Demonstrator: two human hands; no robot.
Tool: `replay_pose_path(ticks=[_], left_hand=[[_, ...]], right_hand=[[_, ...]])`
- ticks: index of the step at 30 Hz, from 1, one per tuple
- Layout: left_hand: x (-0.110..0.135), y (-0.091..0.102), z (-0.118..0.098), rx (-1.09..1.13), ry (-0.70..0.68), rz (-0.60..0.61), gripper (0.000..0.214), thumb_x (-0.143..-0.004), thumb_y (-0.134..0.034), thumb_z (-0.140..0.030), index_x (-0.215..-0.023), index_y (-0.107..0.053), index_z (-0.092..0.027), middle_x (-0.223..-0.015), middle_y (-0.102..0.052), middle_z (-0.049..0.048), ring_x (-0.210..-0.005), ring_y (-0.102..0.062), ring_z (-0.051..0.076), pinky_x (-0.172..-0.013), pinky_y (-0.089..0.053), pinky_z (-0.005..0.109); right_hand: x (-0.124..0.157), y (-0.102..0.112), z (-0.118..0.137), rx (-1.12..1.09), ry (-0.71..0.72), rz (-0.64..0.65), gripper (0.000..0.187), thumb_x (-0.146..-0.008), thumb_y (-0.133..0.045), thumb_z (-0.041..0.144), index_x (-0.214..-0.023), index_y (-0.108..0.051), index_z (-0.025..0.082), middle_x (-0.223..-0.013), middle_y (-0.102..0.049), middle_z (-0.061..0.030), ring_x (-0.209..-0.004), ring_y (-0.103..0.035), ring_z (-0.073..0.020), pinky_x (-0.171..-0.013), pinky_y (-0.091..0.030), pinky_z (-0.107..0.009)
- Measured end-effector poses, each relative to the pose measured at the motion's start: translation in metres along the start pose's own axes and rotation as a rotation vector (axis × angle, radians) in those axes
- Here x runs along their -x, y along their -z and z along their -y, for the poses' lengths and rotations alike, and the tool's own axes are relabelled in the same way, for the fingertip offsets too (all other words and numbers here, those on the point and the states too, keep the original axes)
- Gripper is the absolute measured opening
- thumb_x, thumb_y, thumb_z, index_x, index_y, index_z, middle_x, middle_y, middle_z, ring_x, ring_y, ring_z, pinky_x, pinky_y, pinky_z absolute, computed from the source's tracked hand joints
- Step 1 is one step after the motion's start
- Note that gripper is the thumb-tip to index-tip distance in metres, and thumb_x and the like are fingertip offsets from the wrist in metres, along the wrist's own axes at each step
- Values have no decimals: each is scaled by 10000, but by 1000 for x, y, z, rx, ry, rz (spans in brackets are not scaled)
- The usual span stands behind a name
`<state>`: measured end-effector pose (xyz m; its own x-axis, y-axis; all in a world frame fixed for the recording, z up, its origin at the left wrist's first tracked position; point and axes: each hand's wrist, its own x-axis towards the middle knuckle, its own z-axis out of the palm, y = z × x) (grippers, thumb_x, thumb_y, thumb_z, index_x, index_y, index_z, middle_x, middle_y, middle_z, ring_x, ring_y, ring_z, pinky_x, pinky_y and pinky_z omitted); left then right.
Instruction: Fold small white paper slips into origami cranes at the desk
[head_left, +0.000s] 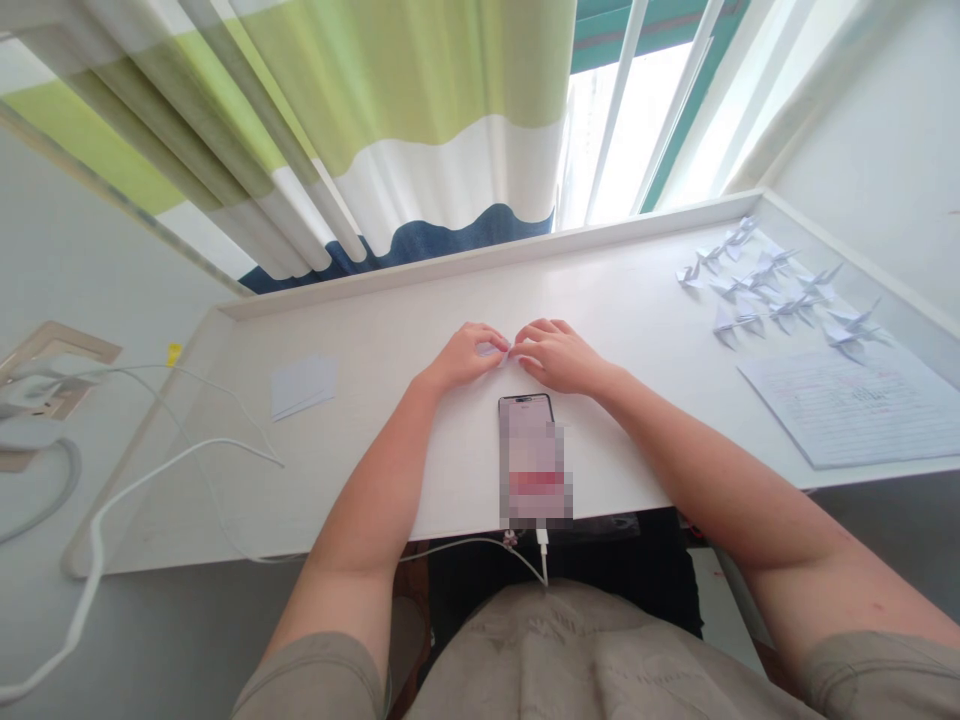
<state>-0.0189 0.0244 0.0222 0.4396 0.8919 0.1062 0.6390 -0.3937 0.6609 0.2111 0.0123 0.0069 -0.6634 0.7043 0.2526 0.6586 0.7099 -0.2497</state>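
"What lies closest to the person?"
"The phone [525, 440], near the front edge of the desk [420, 285], at six o'clock from the hands, a cable plugged into its lower end."

"And beyond it?"
"A small piece of white paper [490, 349], at twelve o'clock from the phone, slightly toward eleven. The left hand [466, 357] holds it in a narrow, curled grip from nine o'clock, and seems the nearer of the two. The right hand [559, 357] meets its edge from three, fingertips close together; whether they pinch it, one cannot tell. Fingers cover too much to read its long axis."

"How much room is there?"
"Bare desktop reaches toward nine, as far as some loose paper slips [304, 387], and toward three, as far as a written sheet [855, 408]. Farther off, folded paper figures [776, 287] stand around two o'clock. At twelve, the raised back rim [480, 255] bounds the surface."
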Motion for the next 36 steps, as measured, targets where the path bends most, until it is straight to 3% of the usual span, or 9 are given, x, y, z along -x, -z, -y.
replay_pose_path(ticks=[7,10,13,16,19,23,28,32,36], left_hand=[[0,-3,1,-12,-11,-28,116,-877,-722,-278,-867,-838,-284,-1115,-798,38,-1211,-649,276,-1135,-502,477],[-1,-3,1,-43,-15,-22,123,-881,-719,-287,-847,-837,-284,-1118,-802,36,-1183,-660,278,-1115,-510,472],[-1,-3,-1,-82,-8,-13,138,-894,-709,-317,-844,-834,-290,-1145,-802,30,-1175,-662,282,-1106,-514,476],[-1,-4,-2,-117,-5,-22,175,-912,-692,-365,-839,-828,-282,-1160,-801,34,-1176,-662,285,-1101,-519,477],[0,-4,-2,-131,-20,-9,193,-920,-667,-354,-843,-825,-275,-1166,-801,35,-1190,-658,285,-1117,-509,478],[1,2,1,-70,-55,50,215,-916,-632,-280,-921,-847,-289,-1219,-789,28,-1247,-638,279,-1181,-461,494],[3,12,9,45,-46,122,218,-932,-675,-384,-986,-864,-288,-1293,-765,54,-1325,-605,297,-1209,-432,510],[4,14,15,143,-16,109,182,-896,-734,-397,-935,-862,-275,-1307,-757,68,-1323,-618,289,-1187,-452,474],[3,13,18,181,-11,62,123,-842,-768,-337,-883,-830,-240,-1176,-786,71,-1190,-679,265,-1140,-471,449]], right_hand=[[3,-1,-11,-131,-5,23,341,-997,-582,205,-1200,-816,345,-1329,-730,-76,-1291,-566,-347,-1106,-411,-569],[3,-1,-15,-214,-44,20,335,-989,-577,201,-1194,-819,311,-1302,-751,-84,-1228,-632,-328,-1090,-445,-563],[2,3,-16,-324,-87,-56,350,-993,-550,199,-1233,-798,258,-1230,-780,-94,-1144,-685,-293,-1056,-493,-514],[2,6,-13,-393,-20,-115,352,-994,-571,230,-1284,-768,260,-1241,-764,-94,-1142,-678,-279,-1049,-505,-491],[2,7,-9,-374,39,-85,277,-999,-625,302,-1222,-785,267,-1216,-752,-100,-1132,-656,-292,-1043,-492,-506],[0,3,-10,-345,16,-34,228,-1034,-611,345,-1076,-810,241,-1133,-764,-112,-1081,-653,-291,-1001,-494,-482],[-2,-1,-14,-319,-14,-5,222,-1033,-601,299,-1050,-812,231,-1132,-762,-118,-1082,-644,-296,-994,-474,-472],[-2,-4,-13,-323,-53,-35,222,-1022,-617,328,-999,-813,226,-1126,-755,-125,-1096,-632,-310,-1004,-455,-481],[-5,-6,-10,-360,-112,-57,175,-978,-646,291,-976,-805,218,-1036,-761,-109,-1020,-640,-291,-964,-467,-448]])
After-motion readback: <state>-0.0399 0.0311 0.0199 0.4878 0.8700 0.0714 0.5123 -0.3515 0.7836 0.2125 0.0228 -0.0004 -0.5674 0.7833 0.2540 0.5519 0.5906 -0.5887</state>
